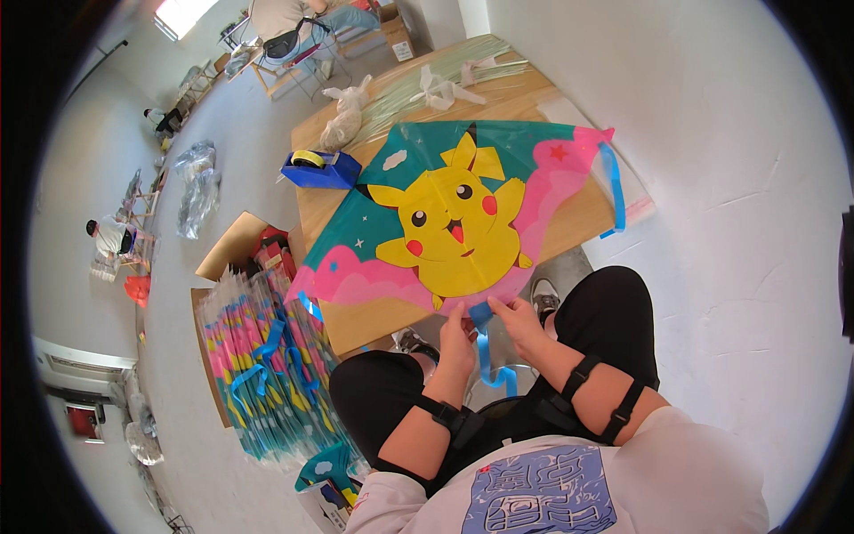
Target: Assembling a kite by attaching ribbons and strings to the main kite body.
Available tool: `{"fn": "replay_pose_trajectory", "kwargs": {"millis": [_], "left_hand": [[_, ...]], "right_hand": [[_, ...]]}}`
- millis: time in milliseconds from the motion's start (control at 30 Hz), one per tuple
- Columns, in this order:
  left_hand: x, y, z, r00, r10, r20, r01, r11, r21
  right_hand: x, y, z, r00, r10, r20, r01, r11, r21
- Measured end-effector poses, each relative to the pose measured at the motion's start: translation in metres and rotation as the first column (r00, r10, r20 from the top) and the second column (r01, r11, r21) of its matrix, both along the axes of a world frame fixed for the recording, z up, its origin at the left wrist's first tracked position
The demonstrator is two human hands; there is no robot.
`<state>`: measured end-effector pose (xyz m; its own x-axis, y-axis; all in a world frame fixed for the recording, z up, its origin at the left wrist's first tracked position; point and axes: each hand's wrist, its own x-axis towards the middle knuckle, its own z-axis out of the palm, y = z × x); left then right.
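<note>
A kite [436, 187] lies spread over the wooden table, green and pink with a large yellow cartoon creature on it. At the middle of its near edge sits a small blue patch, from which a blue ribbon tail [486, 351] hangs toward my lap. Just left of the patch, my left hand [457, 338] pinches the kite's edge. My right hand [519, 326] is closed on the patch's right side, thumb and fingers together. More blue ribbon [614, 182] dangles from the right wing tip, and a shorter piece shows at the left tip.
On the table [374, 311] stand a blue tape dispenser [322, 169] and a whitish plastic bag [345, 116]; pale green strips [400, 98] lie at its far end. Left of it, a cardboard box [233, 249] is packed with several sleeved kites [267, 356]. Other people [294, 31] sit farther off.
</note>
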<state>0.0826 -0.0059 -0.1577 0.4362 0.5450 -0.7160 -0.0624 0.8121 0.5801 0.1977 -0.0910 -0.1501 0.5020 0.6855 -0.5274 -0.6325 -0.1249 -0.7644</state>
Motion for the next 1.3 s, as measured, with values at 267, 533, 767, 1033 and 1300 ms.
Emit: {"fn": "replay_pose_trajectory", "kwargs": {"millis": [267,533,767,1033,1300], "left_hand": [[0.016,-0.010,0.013,0.993,0.062,-0.097,-0.046,0.986,0.160],[0.015,-0.014,0.011,0.992,0.040,-0.117,-0.017,0.981,0.193],[0.013,-0.012,0.010,0.992,-0.007,-0.126,0.032,0.979,0.201],[0.009,-0.013,0.009,0.987,-0.062,-0.148,0.100,0.958,0.270],[0.009,-0.007,0.008,0.999,-0.039,-0.027,0.041,0.995,0.088]], "right_hand": [[0.002,-0.003,0.000,1.000,-0.004,-0.024,0.005,0.999,0.039],[0.002,-0.006,-0.008,0.999,-0.023,-0.041,0.025,0.999,0.044],[0.003,-0.007,0.003,1.000,-0.007,0.000,0.007,1.000,0.016],[0.001,-0.006,0.007,0.996,0.031,0.083,-0.028,0.999,-0.026],[0.001,-0.003,0.003,0.999,0.017,0.035,-0.015,0.999,-0.039]]}}
